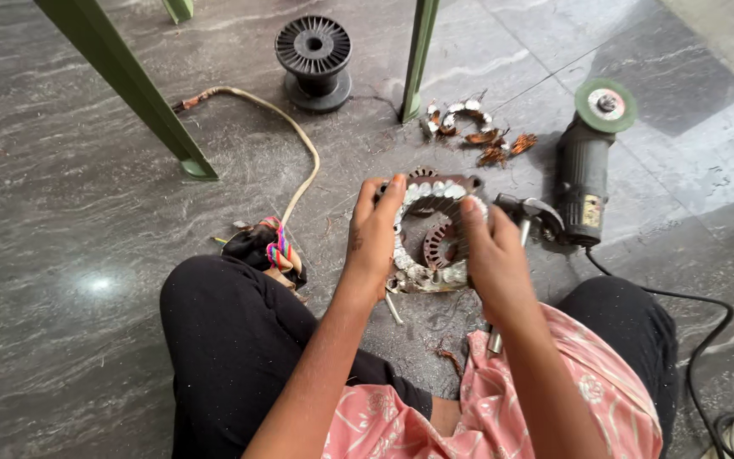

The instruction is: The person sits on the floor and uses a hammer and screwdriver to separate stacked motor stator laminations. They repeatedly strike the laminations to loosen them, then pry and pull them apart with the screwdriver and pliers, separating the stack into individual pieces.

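A round metal motor stator (431, 231) with slotted teeth and bits of white lining is held tilted above the dark stone floor (87, 212), between my knees. My left hand (373, 240) grips its left rim, thumb on top. On the right rim sits my right hand (492, 259), fingers curled over the edge. A hammer (522, 212) lies just right of the stator, its handle running under my right wrist.
An angle grinder (590, 161) with a green disc lies at right, its black cord (707, 340) trailing toward me. Stripped copper windings (479, 136) lie by a green metal leg (418, 59). A black empty spool (313, 59), a tan cable (295, 144) and a cloth bundle (269, 251) sit to the left.
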The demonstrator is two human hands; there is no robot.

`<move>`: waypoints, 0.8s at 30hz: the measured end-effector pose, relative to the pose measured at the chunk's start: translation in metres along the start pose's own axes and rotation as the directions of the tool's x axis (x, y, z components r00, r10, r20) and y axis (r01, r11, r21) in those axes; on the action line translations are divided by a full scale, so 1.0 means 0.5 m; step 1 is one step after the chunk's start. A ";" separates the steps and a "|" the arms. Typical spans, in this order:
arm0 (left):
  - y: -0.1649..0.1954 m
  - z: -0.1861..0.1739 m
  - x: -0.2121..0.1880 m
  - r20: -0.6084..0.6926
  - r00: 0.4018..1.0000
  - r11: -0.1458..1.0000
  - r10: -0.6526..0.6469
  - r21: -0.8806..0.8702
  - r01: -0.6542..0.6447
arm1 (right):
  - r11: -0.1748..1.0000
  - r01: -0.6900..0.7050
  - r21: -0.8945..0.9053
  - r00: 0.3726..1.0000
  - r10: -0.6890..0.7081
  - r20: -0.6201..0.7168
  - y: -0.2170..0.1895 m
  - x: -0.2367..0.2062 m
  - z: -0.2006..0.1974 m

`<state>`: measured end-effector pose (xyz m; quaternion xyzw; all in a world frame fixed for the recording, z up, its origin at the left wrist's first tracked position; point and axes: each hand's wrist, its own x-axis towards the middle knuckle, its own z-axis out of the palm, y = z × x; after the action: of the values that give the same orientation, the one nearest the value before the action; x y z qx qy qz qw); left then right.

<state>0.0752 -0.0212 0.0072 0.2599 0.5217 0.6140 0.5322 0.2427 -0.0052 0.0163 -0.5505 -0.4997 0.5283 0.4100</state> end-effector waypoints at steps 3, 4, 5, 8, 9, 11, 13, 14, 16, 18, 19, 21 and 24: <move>-0.034 -0.019 -0.010 0.008 0.998 0.998 0.058 -0.039 -0.057 | 0.999 0.038 -0.036 0.999 -0.039 -0.037 0.012 -0.020 0.027; -0.042 -0.026 -0.004 -0.012 0.999 0.998 0.046 0.037 -0.045 | 0.984 0.097 -0.153 0.992 -0.107 -0.063 0.023 -0.017 0.045; -0.051 -0.033 -0.003 -0.040 0.999 0.993 0.033 0.114 -0.028 | 0.952 0.149 -0.267 0.982 -0.174 -0.072 0.033 -0.017 0.052; -0.052 -0.016 0.032 0.025 0.981 0.981 0.194 0.009 -0.195 | 0.943 0.094 -0.318 0.992 -0.115 -0.048 0.043 0.023 0.040; -0.048 -0.006 0.036 -0.009 0.997 0.996 0.073 -0.053 -0.074 | 0.966 0.062 -0.252 0.998 -0.068 -0.014 0.039 0.033 0.030; -0.027 0.011 0.050 -0.015 0.986 0.975 -0.168 -0.148 0.164 | 0.996 -0.012 -0.086 1.000 0.014 0.026 0.021 0.049 0.010; -0.010 0.016 0.052 -0.032 0.986 0.985 -0.167 -0.057 0.165 | 0.983 -0.064 -0.170 0.998 0.068 0.018 -0.001 0.047 -0.010; -0.005 0.015 0.055 -0.035 0.986 0.987 -0.161 -0.005 0.161 | 0.975 -0.086 -0.206 0.996 0.089 0.008 -0.012 0.045 -0.017; -0.012 0.003 0.054 0.000 0.991 0.986 -0.132 -0.103 0.131 | 0.987 -0.096 -0.130 0.993 0.103 0.049 -0.016 0.035 -0.014; -0.035 -0.016 0.058 -0.001 0.998 0.996 -0.061 -0.058 0.061 | 0.995 -0.076 -0.072 0.995 0.080 0.065 0.006 0.026 0.006; -0.051 -0.033 0.058 -0.018 1.000 0.999 -0.003 0.041 0.004 | 0.993 -0.052 -0.110 0.998 0.057 0.040 0.026 0.027 0.030; -0.090 -0.059 0.052 -0.082 0.995 0.995 -0.049 0.078 0.055 | 0.995 -0.057 -0.082 0.995 0.063 0.077 0.076 0.027 0.073; -0.113 -0.103 0.072 -0.147 0.951 0.962 -0.273 -0.056 0.267 | 0.987 -0.020 -0.161 0.998 0.028 0.049 0.130 0.032 0.098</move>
<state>0.0410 -0.0129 -0.0695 0.1287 0.5810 0.5627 0.5738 0.2010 -0.0037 -0.0550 -0.5739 -0.5442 0.5053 0.3451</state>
